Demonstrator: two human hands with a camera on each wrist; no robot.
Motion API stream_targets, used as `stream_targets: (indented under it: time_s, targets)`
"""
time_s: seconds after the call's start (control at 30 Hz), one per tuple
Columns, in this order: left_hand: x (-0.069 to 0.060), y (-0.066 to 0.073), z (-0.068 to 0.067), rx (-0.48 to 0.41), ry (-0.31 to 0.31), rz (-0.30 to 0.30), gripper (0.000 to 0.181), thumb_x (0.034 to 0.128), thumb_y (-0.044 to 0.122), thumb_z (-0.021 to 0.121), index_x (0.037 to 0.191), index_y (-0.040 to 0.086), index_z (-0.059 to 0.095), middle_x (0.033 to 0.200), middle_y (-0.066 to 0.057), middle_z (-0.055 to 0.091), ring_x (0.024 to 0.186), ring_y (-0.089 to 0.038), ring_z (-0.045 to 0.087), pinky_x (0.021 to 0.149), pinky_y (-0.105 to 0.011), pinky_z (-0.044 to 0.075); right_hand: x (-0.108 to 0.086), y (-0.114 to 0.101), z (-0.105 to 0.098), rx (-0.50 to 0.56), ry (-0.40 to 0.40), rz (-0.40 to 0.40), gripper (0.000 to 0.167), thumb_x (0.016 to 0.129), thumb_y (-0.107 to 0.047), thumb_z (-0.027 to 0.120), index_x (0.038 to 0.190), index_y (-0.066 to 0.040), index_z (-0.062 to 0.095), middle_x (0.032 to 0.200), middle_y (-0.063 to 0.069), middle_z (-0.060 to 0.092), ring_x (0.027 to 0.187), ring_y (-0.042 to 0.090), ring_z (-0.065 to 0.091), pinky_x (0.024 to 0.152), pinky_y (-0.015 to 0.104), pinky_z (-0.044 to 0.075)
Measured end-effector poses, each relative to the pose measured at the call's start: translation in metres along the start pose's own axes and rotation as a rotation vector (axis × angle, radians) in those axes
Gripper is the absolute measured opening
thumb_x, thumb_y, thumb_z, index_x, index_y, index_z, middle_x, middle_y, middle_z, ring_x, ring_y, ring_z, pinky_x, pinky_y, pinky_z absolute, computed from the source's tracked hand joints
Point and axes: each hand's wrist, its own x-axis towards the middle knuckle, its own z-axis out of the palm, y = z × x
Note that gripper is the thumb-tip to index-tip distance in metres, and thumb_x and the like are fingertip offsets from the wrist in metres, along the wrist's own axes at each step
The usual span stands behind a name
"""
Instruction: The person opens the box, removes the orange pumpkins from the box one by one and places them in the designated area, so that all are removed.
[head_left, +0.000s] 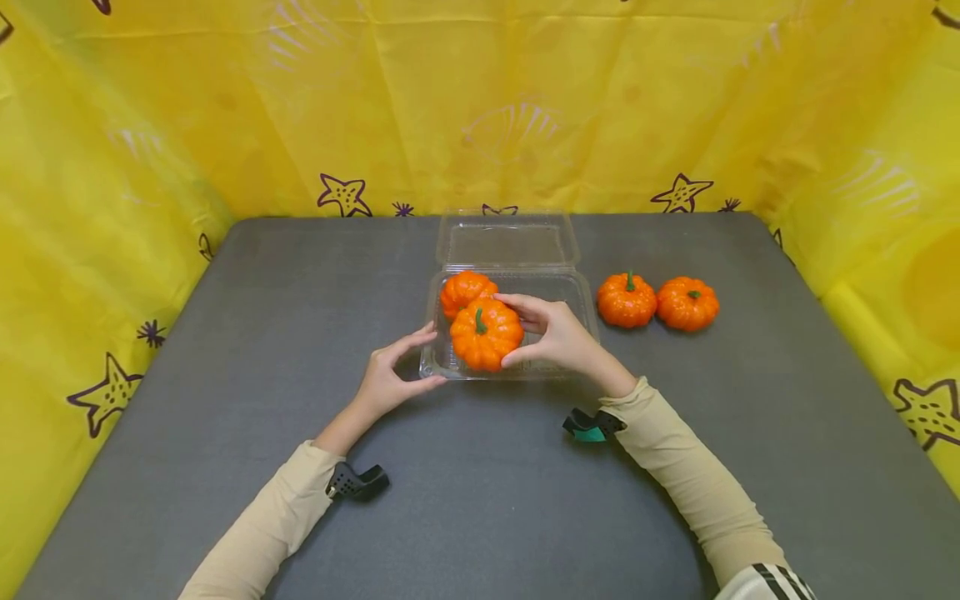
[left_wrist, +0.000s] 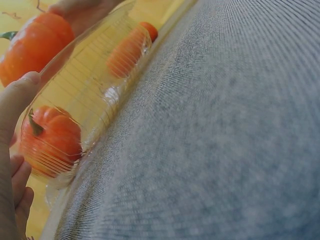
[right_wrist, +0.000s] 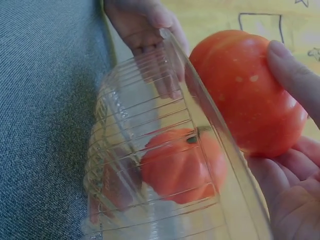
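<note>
In the head view my right hand (head_left: 562,337) holds an orange toy pumpkin (head_left: 486,335) with a green stem, thumb and fingers on its right side. This pumpkin is above a clear plastic clamshell container (head_left: 551,367). The right wrist view shows the held pumpkin (right_wrist: 245,92) higher than the container's rim. A second pumpkin (head_left: 467,292) sits inside the container at the back left, seen through its wall. My left hand (head_left: 386,379) is at the container's front left corner, thumb and fairly straight fingers spread along its edge.
Two more orange pumpkins, one nearer (head_left: 627,300) and one farther right (head_left: 687,303), sit side by side to the right of the container. Its raised clear lid (head_left: 507,240) lies back toward the yellow curtain (head_left: 510,108). The table (head_left: 480,483) is dark grey.
</note>
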Motion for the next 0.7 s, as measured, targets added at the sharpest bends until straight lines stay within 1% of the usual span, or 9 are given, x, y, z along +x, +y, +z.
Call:
stream_targets:
  time_s: [0.17, 0.4, 0.57, 0.7]
  targets:
    - [0.000, -0.001, -0.001, -0.004, 0.001, 0.008, 0.058, 0.0515, -0.012, 0.080, 0.104, -0.014, 0.056, 0.114, -0.028, 0.052, 0.107, -0.038, 0.050, 0.093, -0.031, 0.038, -0.002, -0.002, -0.002, 0.007, 0.009, 0.023, 0.070, 0.056, 0.004, 0.081, 0.119, 0.009, 0.050, 0.121, 0.019, 0.052, 0.108, 0.023, 0.052, 0.085, 0.031, 0.044]
    - [-0.001, 0.000, -0.001, -0.008, 0.006, 0.011, 0.058, 0.0513, -0.013, 0.079, 0.104, -0.015, 0.055, 0.113, -0.029, 0.052, 0.107, -0.038, 0.050, 0.093, -0.030, 0.037, -0.006, -0.007, -0.006, 0.001, 0.043, 0.060, 0.062, 0.055, 0.006, 0.081, 0.108, 0.009, 0.050, 0.124, 0.020, 0.049, 0.110, 0.025, 0.051, 0.082, 0.032, 0.046]
    - [0.000, 0.001, 0.000, -0.004, 0.001, -0.001, 0.056, 0.0533, -0.012, 0.080, 0.104, -0.016, 0.055, 0.114, -0.028, 0.053, 0.107, -0.038, 0.050, 0.093, -0.030, 0.037, -0.009, -0.010, -0.010, 0.003, 0.088, 0.082, 0.060, 0.055, 0.007, 0.081, 0.106, 0.008, 0.050, 0.124, 0.020, 0.049, 0.109, 0.025, 0.052, 0.083, 0.032, 0.046]
    - [0.000, 0.001, 0.001, -0.002, -0.001, -0.001, 0.056, 0.0539, -0.011, 0.080, 0.104, -0.016, 0.055, 0.114, -0.029, 0.052, 0.107, -0.038, 0.050, 0.093, -0.030, 0.037, -0.013, -0.012, -0.014, 0.027, 0.124, 0.089, 0.060, 0.057, 0.007, 0.080, 0.109, 0.009, 0.050, 0.126, 0.019, 0.048, 0.108, 0.026, 0.053, 0.084, 0.032, 0.045]
